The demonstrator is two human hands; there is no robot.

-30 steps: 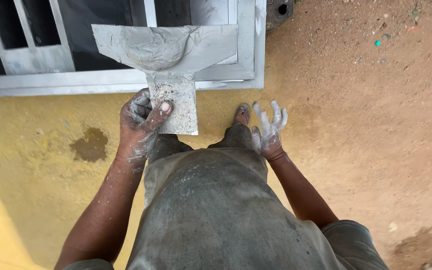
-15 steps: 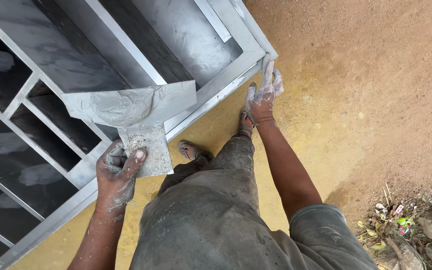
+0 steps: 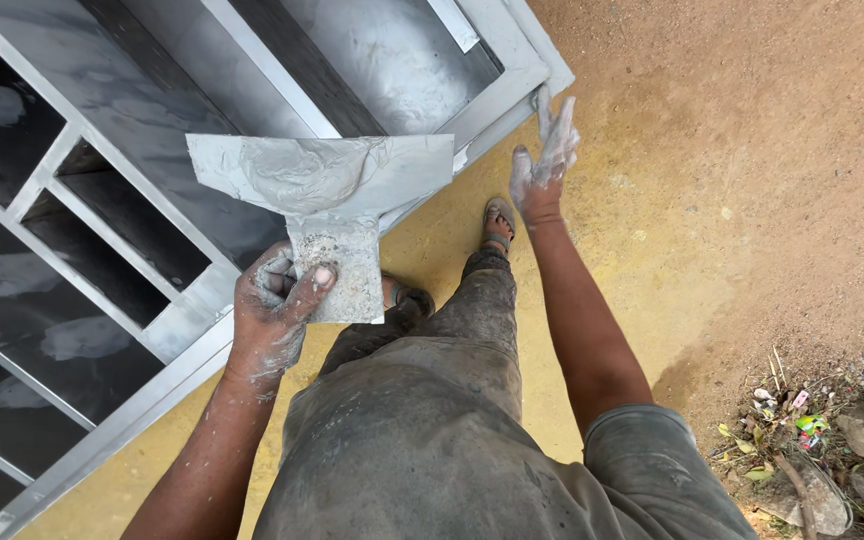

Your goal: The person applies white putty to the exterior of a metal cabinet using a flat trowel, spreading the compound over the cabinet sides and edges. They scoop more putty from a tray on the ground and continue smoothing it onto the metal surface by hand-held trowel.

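My left hand [image 3: 274, 310] grips the lower stem of a T-shaped flat metal plate [image 3: 337, 200], thumb pressed on its face. A mound of grey putty [image 3: 297, 172] lies on the plate's wide top. My right hand [image 3: 546, 160], smeared with grey putty, hangs with fingers spread and empty, near the corner of a grey-coated metal window frame [image 3: 512, 92] that lies on the ground. My legs in dusty grey shorts and two sandalled feet [image 3: 498, 222] show below the plate.
The metal frame with bars and panels [image 3: 102, 230] fills the left and top. Yellow-stained ground [image 3: 452, 230] runs beside it, brown dirt [image 3: 752, 150] to the right. Stones and small litter [image 3: 812, 440] lie at the lower right.
The view has swung, so the frame now sits diagonally at the left. My right hand has risen from near my foot to the frame's corner. The left hand keeps hold of the plate.
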